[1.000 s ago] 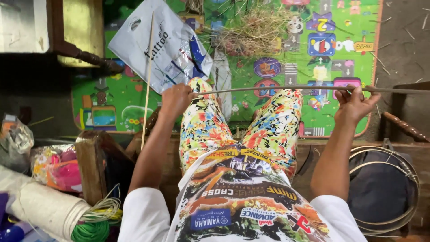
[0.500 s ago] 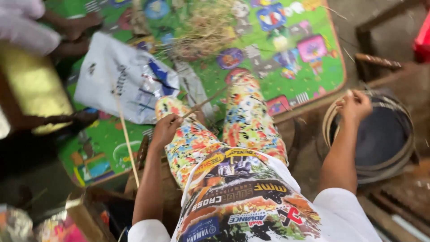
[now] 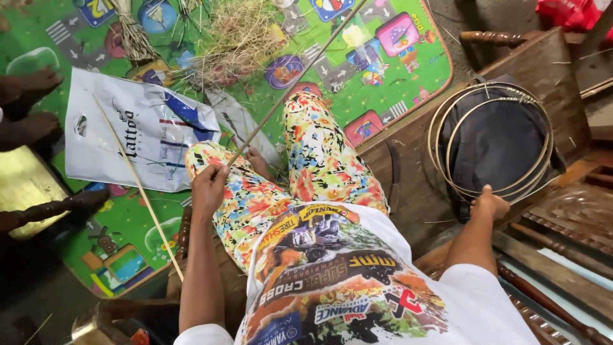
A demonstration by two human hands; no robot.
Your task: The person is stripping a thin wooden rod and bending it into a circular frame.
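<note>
Left hand point(image 3: 209, 182) clamped a cane point(image 3: 288, 83) over the mat point(image 3: 408, 76); right hand point(image 3: 490, 206) gripped the hoops point(image 3: 447, 128) beside it.

This is looking like a home corner doubling as a craft workplace. A child's play mat point(image 3: 396, 70), green with bright cartoon squares, is covering the floor, and the person is sitting on a carved wooden seat point(image 3: 530, 70) at its edge. On the mat, a heap of dry straw point(image 3: 236, 38) and a tied straw bundle point(image 3: 131, 35) are lying beside a white plastic bag point(image 3: 137, 134). Thin cane sticks point(image 3: 134, 179) are crossing the mat, one running up from the left hand point(image 3: 209, 185). Just off the mat, coiled cane hoops point(image 3: 491, 137) are resting on the seat over a dark bag point(image 3: 498, 140), with the right hand point(image 3: 490, 206) touching them.
</note>
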